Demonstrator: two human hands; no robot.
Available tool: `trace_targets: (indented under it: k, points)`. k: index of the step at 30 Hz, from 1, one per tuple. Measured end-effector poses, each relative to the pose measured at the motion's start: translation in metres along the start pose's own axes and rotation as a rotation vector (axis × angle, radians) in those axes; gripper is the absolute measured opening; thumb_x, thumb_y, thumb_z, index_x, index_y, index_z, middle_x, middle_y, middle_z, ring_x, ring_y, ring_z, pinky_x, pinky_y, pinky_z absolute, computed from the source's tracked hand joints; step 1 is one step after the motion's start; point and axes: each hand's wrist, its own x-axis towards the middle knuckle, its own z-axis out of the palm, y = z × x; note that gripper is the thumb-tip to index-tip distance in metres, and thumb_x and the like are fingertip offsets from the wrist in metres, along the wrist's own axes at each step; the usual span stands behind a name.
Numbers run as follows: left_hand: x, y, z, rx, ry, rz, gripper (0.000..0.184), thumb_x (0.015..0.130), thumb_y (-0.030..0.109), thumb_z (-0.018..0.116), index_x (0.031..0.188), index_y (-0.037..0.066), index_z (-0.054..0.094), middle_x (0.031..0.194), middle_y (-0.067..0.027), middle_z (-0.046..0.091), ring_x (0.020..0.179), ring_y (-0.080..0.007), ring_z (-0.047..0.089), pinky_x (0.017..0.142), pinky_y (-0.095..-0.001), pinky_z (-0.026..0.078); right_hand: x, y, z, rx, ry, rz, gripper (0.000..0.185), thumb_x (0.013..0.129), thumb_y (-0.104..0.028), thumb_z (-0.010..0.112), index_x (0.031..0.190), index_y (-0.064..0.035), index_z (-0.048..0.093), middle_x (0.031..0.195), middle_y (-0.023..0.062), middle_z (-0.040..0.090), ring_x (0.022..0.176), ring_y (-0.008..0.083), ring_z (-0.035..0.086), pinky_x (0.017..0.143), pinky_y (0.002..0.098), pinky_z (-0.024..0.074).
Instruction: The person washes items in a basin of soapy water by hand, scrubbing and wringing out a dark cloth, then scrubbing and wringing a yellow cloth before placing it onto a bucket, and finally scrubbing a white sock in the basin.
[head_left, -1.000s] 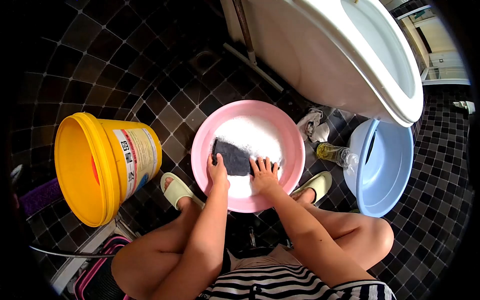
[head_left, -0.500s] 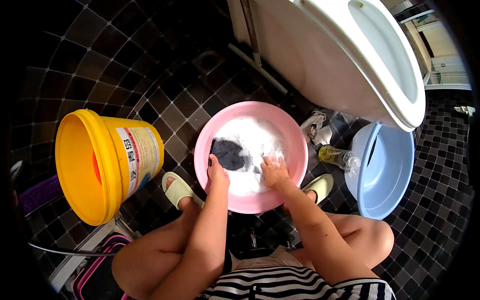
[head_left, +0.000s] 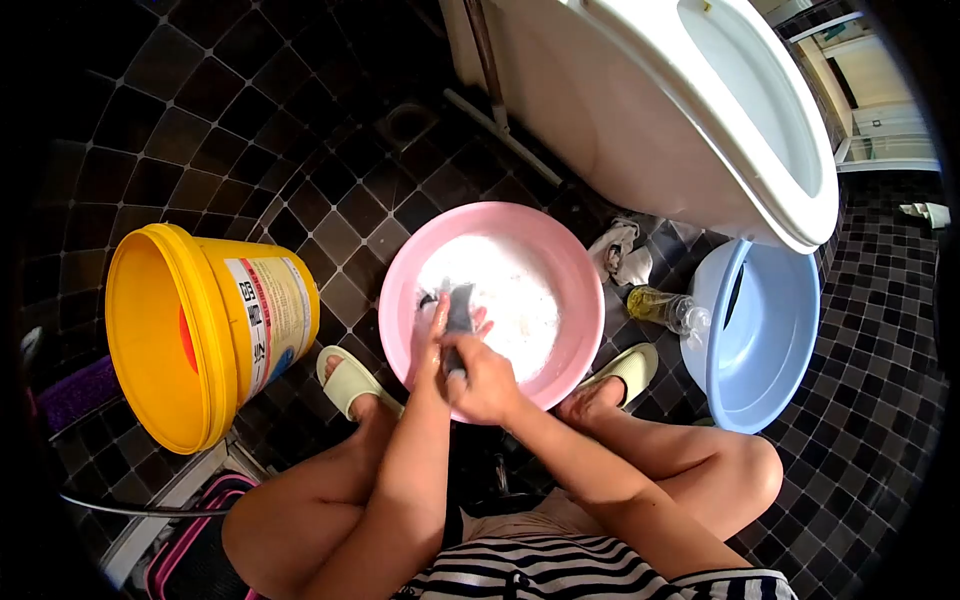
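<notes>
A pink basin (head_left: 592, 330) of white suds stands on the dark tiled floor between my feet. A dark grey cloth (head_left: 460, 308) is bunched up over the basin's near left part. My left hand (head_left: 434, 335) lies under and beside the cloth, palm up, its fingers stretched toward the suds. My right hand (head_left: 482, 380) is closed round the near end of the cloth, close to my left wrist. Part of the cloth is hidden by my fingers.
A yellow bucket (head_left: 215, 340) lies tilted on the left. Right of the basin are a crumpled cloth (head_left: 622, 252), a bottle of yellow liquid (head_left: 660, 306) and a blue basin (head_left: 765, 345). A white sink (head_left: 640, 120) rises at the upper right.
The cloth was spread in the suds and is now bunched and lifted. My right hand has moved left from the suds and closed on it; my left hand has turned palm up.
</notes>
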Motion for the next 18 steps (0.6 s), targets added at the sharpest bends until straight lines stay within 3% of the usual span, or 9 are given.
trace_targets:
  k: [2,3,8,10,14,17,18]
  points:
    - [0.001,0.009,-0.001,-0.233,-0.037,-0.027,0.051,0.085,0.035,0.064,0.122,0.005,0.046,0.103,-0.0126,0.057,0.079,-0.0221,0.061,0.074,-0.0289,0.055,-0.013,-0.011,0.009,-0.052,-0.036,-0.165,0.034,0.066,-0.015,0.055,0.099,-0.0067,0.058,0.091,0.0179,0.061,0.082,0.0353,0.061,0.07,0.0418,0.0512]
    - [-0.003,0.023,-0.002,-0.37,-0.107,-0.275,0.037,0.086,0.027,0.063,0.113,0.006,0.05,0.091,-0.0101,0.058,0.063,-0.0179,0.058,0.061,-0.0237,0.054,-0.017,-0.021,0.01,-0.136,-0.04,-0.209,0.028,0.066,-0.017,0.057,0.092,-0.0072,0.058,0.084,0.015,0.06,0.077,0.0329,0.061,0.062,0.0415,0.0508]
    - [0.003,0.012,-0.018,-0.16,-0.153,-0.076,0.023,0.082,0.016,0.06,0.1,0.005,0.052,0.074,-0.0062,0.052,0.056,-0.0132,0.05,0.047,-0.0232,0.045,-0.008,-0.014,0.017,-0.193,-0.044,-0.21,0.021,0.065,-0.022,0.059,0.082,-0.0094,0.059,0.078,0.0139,0.061,0.07,0.0312,0.061,0.054,0.0421,0.0485]
    - [-0.021,0.014,0.01,0.114,-0.172,0.206,0.024,0.088,0.023,0.052,0.103,0.004,0.052,0.076,-0.0053,0.053,0.059,-0.015,0.052,0.052,-0.0239,0.045,0.001,-0.001,0.019,-0.223,-0.025,-0.227,0.021,0.065,-0.024,0.06,0.08,-0.0099,0.06,0.075,0.0138,0.061,0.067,0.0314,0.061,0.053,0.0422,0.0484]
    - [0.027,-0.022,-0.023,-0.231,-0.211,0.183,0.026,0.085,0.026,0.05,0.098,0.004,0.054,0.082,-0.0059,0.055,0.073,-0.0177,0.054,0.065,-0.0318,0.048,0.024,0.014,0.018,-0.396,0.168,-0.264,0.024,0.066,-0.032,0.061,0.074,-0.0095,0.061,0.065,0.0151,0.061,0.06,0.032,0.061,0.052,0.0429,0.0482]
    - [0.044,-0.034,-0.039,-0.368,-0.402,0.053,0.028,0.084,0.03,0.047,0.095,0.005,0.057,0.089,-0.0065,0.057,0.087,-0.0208,0.055,0.076,-0.0366,0.048,0.047,0.031,0.008,-0.438,0.16,0.055,0.027,0.07,-0.033,0.057,0.073,-0.0077,0.062,0.068,0.0188,0.063,0.064,0.0343,0.062,0.057,0.0444,0.0496]
    - [0.004,-0.02,0.013,-0.266,0.134,-0.069,0.025,0.083,0.028,0.047,0.092,0.007,0.058,0.09,-0.0072,0.059,0.086,-0.0214,0.058,0.077,-0.0348,0.05,0.055,0.041,0.002,-0.459,0.166,0.124,0.027,0.071,-0.032,0.055,0.074,-0.0067,0.063,0.069,0.0198,0.063,0.067,0.0354,0.063,0.06,0.0455,0.05]
